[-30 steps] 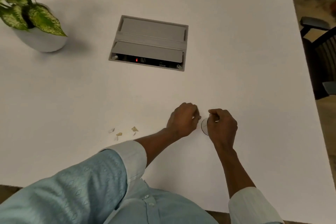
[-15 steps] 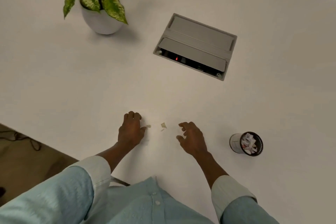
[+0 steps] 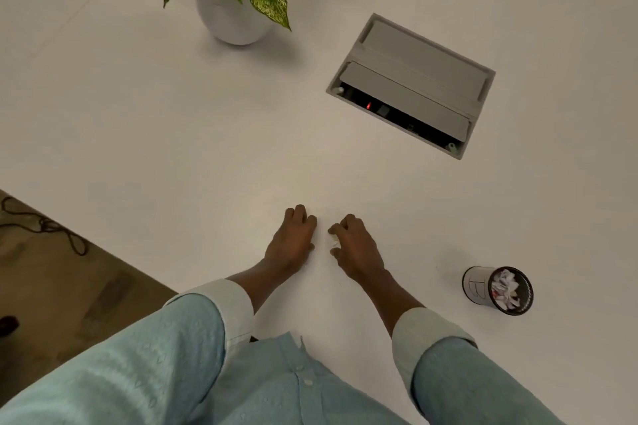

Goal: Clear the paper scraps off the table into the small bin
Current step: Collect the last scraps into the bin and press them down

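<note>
A person in a pale blue shirt leans over a white table [image 3: 145, 134], both hands down on its surface and drawn close together, fingers curled inward toward the narrow gap between them. The left hand [image 3: 291, 241] lies knuckles-up with its fingers bent; whether it has anything under them cannot be told. The right hand [image 3: 355, 247] is hooked in a loose claw, and a pale fleck that looks like one of the paper scraps [image 3: 334, 242] shows at its fingertips, though it is too small to say whether it is pinched or merely touched. No other scraps can be made out on the bare top near either hand.

The small bin [image 3: 497, 290], a dark-rimmed cylinder already holding crumpled paper, stands upright well off to the right of the right hand and somewhat nearer the person, its mouth open upward. The right hand is plainly the nearer of the two, so the carry to the bin likely falls to it, a sweep outward and back across a smooth, unobstructed top.

Beyond the hands, a grey cable hatch [image 3: 411, 86] is set flush in the table, far from the right hand, and a potted plant [image 3: 234, 0] sits far beyond the left. To the left, past the table's edge, brown floor and a loose cord [image 3: 51, 228] are visible
</note>
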The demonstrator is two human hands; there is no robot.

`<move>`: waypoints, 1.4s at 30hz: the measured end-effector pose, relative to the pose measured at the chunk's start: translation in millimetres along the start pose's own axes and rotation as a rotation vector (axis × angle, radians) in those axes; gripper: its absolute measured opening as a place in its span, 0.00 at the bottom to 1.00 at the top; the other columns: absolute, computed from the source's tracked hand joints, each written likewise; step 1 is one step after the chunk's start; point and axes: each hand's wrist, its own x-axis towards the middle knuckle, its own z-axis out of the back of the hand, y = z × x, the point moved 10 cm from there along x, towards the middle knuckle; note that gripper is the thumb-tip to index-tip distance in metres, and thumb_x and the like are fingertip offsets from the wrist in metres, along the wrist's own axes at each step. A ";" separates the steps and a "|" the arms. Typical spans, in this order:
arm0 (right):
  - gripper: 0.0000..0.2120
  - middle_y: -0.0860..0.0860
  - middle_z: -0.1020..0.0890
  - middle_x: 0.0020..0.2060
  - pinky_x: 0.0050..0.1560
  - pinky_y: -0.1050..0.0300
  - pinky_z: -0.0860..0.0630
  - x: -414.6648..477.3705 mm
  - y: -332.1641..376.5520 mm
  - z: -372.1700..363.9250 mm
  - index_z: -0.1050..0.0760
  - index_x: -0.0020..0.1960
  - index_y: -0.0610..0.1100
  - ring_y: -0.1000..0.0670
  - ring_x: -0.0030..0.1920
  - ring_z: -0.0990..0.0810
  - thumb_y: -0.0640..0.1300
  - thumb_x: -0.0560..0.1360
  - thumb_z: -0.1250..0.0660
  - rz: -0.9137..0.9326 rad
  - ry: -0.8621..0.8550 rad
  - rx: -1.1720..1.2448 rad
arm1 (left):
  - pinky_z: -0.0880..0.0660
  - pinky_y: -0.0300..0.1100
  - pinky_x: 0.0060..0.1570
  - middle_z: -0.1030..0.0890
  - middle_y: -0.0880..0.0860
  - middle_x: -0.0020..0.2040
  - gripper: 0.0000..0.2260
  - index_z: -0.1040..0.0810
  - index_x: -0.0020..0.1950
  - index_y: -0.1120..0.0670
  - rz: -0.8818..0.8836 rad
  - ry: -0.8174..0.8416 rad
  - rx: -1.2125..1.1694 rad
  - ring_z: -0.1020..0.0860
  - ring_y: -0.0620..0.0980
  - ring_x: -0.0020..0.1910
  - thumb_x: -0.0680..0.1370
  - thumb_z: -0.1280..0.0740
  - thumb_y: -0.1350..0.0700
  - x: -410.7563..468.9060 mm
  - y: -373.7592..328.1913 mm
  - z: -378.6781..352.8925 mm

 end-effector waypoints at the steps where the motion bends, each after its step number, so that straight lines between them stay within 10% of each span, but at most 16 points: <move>1: 0.18 0.47 0.27 0.60 0.51 0.49 0.19 0.4 3.5 -2.0 0.25 0.65 0.44 0.46 0.59 0.25 0.40 0.76 0.28 0.013 0.007 -0.024 | 0.30 0.45 0.56 0.30 0.61 0.67 0.11 0.25 0.64 0.60 -0.007 0.003 -0.016 0.29 0.59 0.65 0.81 0.35 0.65 0.0 1.6 -1.2; 7: 0.07 0.47 0.22 0.54 0.47 0.49 0.22 -6.8 6.7 -10.4 0.22 0.56 0.42 0.45 0.52 0.24 0.37 0.80 0.35 0.004 -0.011 -0.077 | 0.21 0.52 0.43 0.26 0.52 0.47 0.10 0.27 0.44 0.58 -0.027 0.049 -0.061 0.27 0.57 0.48 0.70 0.36 0.71 -13.9 6.7 4.7; 17: 0.09 0.49 0.21 0.48 0.44 0.52 0.23 -20.8 -8.0 -17.4 0.20 0.48 0.44 0.46 0.47 0.21 0.34 0.72 0.34 -0.176 -0.029 0.160 | 0.24 0.47 0.44 0.17 0.53 0.42 0.04 0.20 0.42 0.58 0.029 0.056 -0.154 0.20 0.54 0.42 0.71 0.32 0.65 -4.9 15.1 11.3; 23: 0.11 0.52 0.20 0.46 0.47 0.53 0.20 -36.9 -20.7 -29.0 0.17 0.49 0.47 0.50 0.44 0.19 0.37 0.71 0.32 -0.313 -0.073 0.367 | 0.28 0.32 0.34 0.18 0.44 0.34 0.03 0.19 0.38 0.53 0.280 0.013 -0.533 0.24 0.39 0.31 0.70 0.27 0.59 -19.3 49.8 9.7; 28: 0.09 0.51 0.19 0.47 0.50 0.55 0.20 -42.2 -14.2 -32.9 0.15 0.47 0.48 0.51 0.43 0.18 0.38 0.72 0.31 -0.329 -0.104 0.450 | 0.17 0.51 0.49 0.16 0.58 0.37 0.03 0.18 0.40 0.63 0.416 -0.057 -0.917 0.16 0.54 0.40 0.72 0.28 0.69 -37.3 80.9 9.2; 42: 0.11 0.49 0.25 0.56 0.51 0.47 0.21 -29.3 65.8 -52.0 0.22 0.59 0.45 0.48 0.56 0.25 0.46 0.79 0.32 0.023 0.016 0.103 | 0.22 0.45 0.40 0.19 0.57 0.38 0.14 0.16 0.47 0.63 0.718 -0.053 -1.678 0.22 0.53 0.36 0.71 0.40 0.71 -76.9 102.4 -19.6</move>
